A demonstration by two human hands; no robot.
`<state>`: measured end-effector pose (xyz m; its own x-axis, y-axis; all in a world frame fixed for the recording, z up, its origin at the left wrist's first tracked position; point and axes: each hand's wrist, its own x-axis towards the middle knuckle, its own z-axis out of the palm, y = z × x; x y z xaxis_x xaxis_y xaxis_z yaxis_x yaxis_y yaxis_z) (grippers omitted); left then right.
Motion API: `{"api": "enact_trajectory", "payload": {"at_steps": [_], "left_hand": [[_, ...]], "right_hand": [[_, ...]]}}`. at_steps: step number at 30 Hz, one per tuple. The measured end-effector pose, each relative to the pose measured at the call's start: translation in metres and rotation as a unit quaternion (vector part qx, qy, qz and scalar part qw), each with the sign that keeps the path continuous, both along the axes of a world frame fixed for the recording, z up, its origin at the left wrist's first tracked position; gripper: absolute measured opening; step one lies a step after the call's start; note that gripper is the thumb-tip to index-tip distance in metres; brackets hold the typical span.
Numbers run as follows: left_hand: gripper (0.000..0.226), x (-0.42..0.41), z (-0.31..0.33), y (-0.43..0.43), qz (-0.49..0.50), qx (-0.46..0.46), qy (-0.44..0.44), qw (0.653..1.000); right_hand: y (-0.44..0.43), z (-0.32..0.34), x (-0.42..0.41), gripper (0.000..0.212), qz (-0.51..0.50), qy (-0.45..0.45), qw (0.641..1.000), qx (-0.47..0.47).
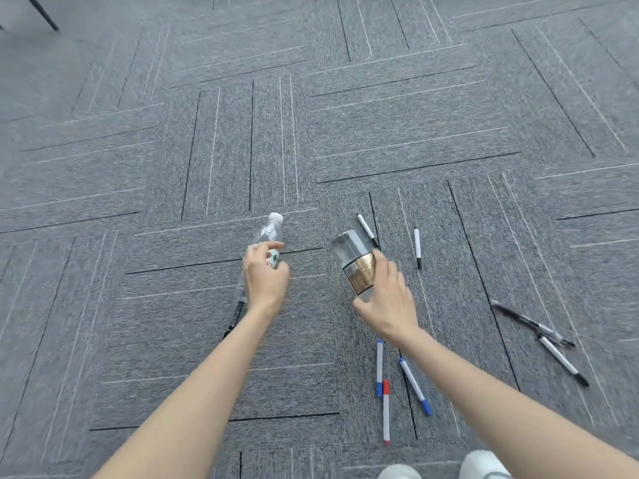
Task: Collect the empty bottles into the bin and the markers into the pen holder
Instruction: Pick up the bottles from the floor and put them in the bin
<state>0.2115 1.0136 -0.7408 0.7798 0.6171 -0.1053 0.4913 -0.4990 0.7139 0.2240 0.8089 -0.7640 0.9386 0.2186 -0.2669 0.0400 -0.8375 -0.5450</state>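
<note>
Gripping bottles: left hand (266, 274) clear bottle (268, 236), right hand (389, 299) gold-label bottle (354, 261) (markers (413, 383) nr).

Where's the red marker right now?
Head view, lower right of centre: the red marker lies on the carpet, its cap beside a blue marker, just inside the right forearm.

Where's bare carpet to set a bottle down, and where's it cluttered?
Free: carpet beyond the clear bottle; also between the two forearms. Crowded: markers lie scattered around the right hand, and one black marker beside the left hand.
</note>
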Motion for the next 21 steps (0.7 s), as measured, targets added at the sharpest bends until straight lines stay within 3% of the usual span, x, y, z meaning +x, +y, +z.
{"api": "enact_trajectory", "payload": {"at_steps": [4, 8, 11, 14, 21], "left_hand": [[0.077, -0.007, -0.016, 0.023, -0.003, 0.097, 0.103, 0.99], [0.116, -0.016, -0.032, 0.039, -0.016, 0.068, 0.205, 0.976], [0.118, -0.013, -0.044, 0.049, -0.031, 0.08, 0.252, 0.964], [0.113, -0.003, -0.055, 0.055, -0.028, 0.106, 0.229, 0.967], [0.086, 0.011, -0.051, 0.027, -0.016, 0.075, 0.2, 0.977]], "right_hand": [[0.007, 0.019, 0.009, 0.094, 0.002, -0.057, 0.998, 0.039], [0.015, 0.032, 0.015, 0.093, 0.001, -0.082, 0.994, 0.067], [0.018, 0.032, 0.016, 0.093, -0.001, -0.088, 0.992, 0.089], [0.019, 0.028, 0.015, 0.094, 0.003, -0.088, 0.991, 0.104], [0.007, 0.019, 0.012, 0.093, -0.028, -0.077, 0.991, 0.107]]}}
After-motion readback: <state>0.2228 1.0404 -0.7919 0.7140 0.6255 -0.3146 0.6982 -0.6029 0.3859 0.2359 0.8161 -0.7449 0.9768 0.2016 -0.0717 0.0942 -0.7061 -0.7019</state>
